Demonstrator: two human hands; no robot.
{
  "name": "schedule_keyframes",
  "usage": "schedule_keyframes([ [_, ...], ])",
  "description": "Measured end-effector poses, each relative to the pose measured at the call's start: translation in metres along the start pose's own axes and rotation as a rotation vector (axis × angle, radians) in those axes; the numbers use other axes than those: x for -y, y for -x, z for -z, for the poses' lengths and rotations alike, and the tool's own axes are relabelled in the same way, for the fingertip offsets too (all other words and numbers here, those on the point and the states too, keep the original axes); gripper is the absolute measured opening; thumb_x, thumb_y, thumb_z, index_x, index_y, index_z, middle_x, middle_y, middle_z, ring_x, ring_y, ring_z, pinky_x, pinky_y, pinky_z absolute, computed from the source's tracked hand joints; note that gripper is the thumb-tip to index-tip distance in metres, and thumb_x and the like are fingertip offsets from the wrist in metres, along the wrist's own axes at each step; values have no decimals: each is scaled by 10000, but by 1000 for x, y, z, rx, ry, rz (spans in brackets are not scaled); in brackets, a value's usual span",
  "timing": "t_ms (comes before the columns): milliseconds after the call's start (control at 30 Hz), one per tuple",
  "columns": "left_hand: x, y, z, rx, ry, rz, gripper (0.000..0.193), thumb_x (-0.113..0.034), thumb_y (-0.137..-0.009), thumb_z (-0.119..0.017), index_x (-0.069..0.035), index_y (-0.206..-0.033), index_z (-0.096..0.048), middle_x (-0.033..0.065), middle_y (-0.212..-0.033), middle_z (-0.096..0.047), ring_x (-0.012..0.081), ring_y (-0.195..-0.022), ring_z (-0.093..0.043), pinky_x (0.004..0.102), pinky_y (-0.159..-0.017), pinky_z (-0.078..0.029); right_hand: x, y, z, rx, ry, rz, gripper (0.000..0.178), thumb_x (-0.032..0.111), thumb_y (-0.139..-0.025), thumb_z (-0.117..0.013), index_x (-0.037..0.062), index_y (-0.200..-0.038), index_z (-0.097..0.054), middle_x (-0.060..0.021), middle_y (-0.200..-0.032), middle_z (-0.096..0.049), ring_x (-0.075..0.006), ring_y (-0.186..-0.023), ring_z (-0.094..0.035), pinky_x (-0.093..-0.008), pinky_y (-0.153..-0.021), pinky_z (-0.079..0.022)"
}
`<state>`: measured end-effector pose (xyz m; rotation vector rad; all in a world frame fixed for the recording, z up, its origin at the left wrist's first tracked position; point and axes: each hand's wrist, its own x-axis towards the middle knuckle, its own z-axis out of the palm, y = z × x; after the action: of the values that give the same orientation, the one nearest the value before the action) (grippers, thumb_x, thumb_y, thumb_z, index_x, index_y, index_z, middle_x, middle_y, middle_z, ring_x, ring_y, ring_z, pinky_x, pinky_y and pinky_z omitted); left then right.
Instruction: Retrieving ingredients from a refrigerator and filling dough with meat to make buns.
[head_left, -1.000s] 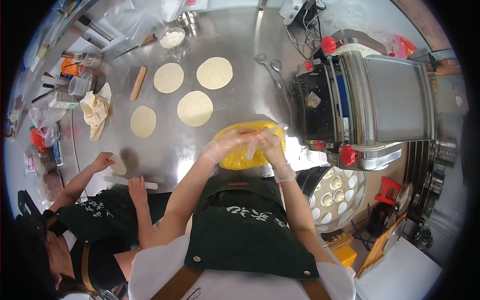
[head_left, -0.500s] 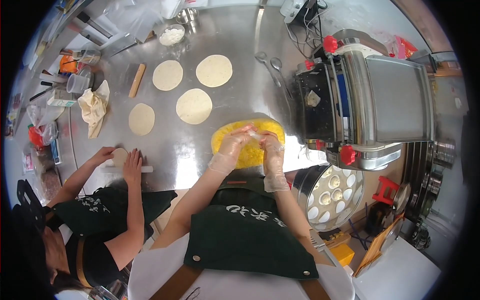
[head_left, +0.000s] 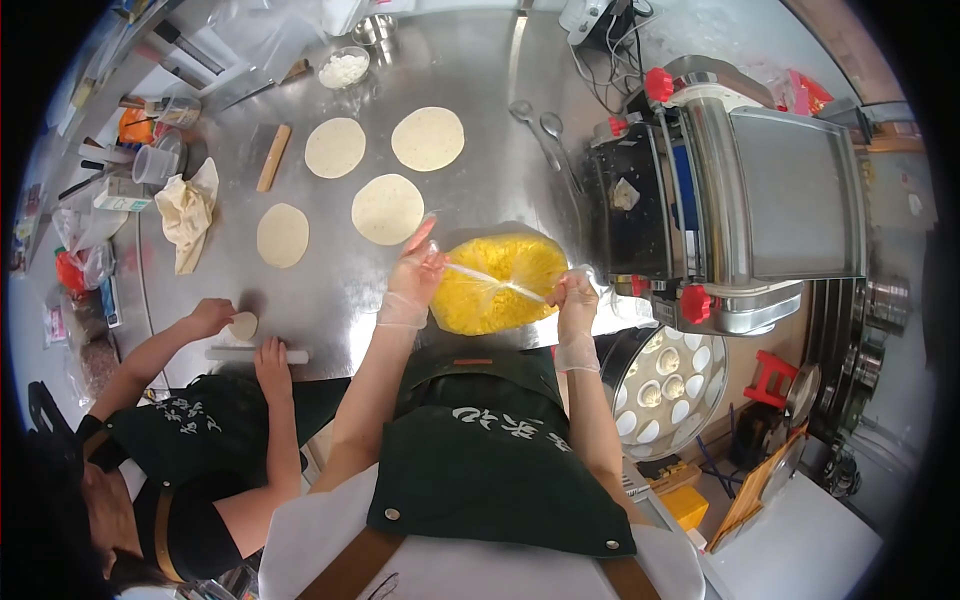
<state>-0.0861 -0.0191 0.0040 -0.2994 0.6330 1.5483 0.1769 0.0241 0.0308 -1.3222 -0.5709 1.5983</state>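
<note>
Squarely between the left hand and the right hand, a clear plastic bag of yellow filling, flat on the steel tabletop close to its near edge. Across the top of the bag, a thin twisted strip of its own plastic, one end in each hand: left fingers clamped on it at the bag's upper left, right fingers clamped on it at the lower right. Hands well apart from each other, both in thin, wrinkled see-through gloves.

Filling crumbly and bright, rounded into a soft oval mound; plastic glossy, with creases radiating from the strip. Beyond the left hand, four pale dough rounds, thin, smooth and faintly speckled. Farther off, a straight wooden bar, a crumpled cream cloth and a bowl of white lumps. To the right, two shiny metal spoons, then a boxy steel machine with red knobs. Below the machine, a round tray of white cups. At far left, a co-worker's hands by a small dough disc and a white rolling pin.
</note>
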Motion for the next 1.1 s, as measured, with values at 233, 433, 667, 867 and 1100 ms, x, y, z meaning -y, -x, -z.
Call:
schedule_keyframes([
  [233,36,28,-115,498,-983,-202,341,-76,-921,-505,-50,-1261,-527,16,-1016,-623,110,-885,-570,297,-887,-441,53,30,-74,516,599,223,192,173,-938,-537,45,-836,-638,22,-777,-567,-64,-654,-467,-219,-606,-393],
  [433,67,3,-33,473,-1264,-176,176,-52,-904,-517,-12,-1033,-630,55,-988,-647,143,-888,-599,290,-834,-460,46,12,-41,351,363,-45,178,146,-937,-526,44,-839,-634,-37,-707,-593,-108,-615,-529,-234,-625,-425],
  [667,47,-5,-17,722,-1591,-633,79,-33,-812,-600,-49,-885,-627,107,-757,-641,270,-742,-624,346,-704,-485,61,-14,-10,86,426,-67,175,54,-910,-465,19,-792,-589,-146,-914,-655,-192,-778,-640,-327,-711,-524],
  [867,65,13,-68,393,-2007,-611,42,-68,-802,-616,-61,-838,-597,124,-735,-641,322,-702,-622,426,-659,-477,65,19,-69,346,1134,774,146,-25,-768,-586,14,-905,-621,-206,-904,-626,-330,-818,-640,-389,-712,-518],
  [1100,60,-5,-48,250,-1647,-189,129,-103,-796,-657,-23,-882,-606,108,-766,-658,245,-676,-643,341,-619,-492,46,30,-83,164,1069,856,300,-77,-731,-608,28,-1012,-617,-152,-897,-613,-297,-783,-609,-348,-689,-502],
])
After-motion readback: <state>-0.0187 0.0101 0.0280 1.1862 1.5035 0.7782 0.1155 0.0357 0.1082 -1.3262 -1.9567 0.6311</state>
